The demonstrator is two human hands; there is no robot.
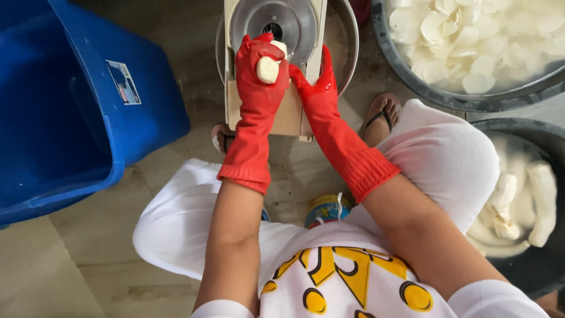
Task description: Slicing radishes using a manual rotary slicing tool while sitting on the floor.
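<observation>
Head view: the left hand (262, 59), in a red rubber glove, is clenched around a pale peeled root piece (268, 68) and presses it against the round metal slicer disc (276, 23) at twelve o'clock. The right hand (312, 79), also gloved, lies flat and unclenched against the wooden slicer frame (291, 115), seemingly steadying it; its fingertips are hard to make out. The piece sits right at the disc's lower edge, touching it.

At one o'clock a grey basin (412, 82) holds white slices in water; at three o'clock a dark tub (529, 277) holds whole peeled roots (541, 200). A blue bin (88, 106) stands at ten o'clock.

The piece looks short, so I judge the gloved fingers could slide onto the blade. Wet rubber may let the root slip, and the frame could shift on the floor (76, 259).
</observation>
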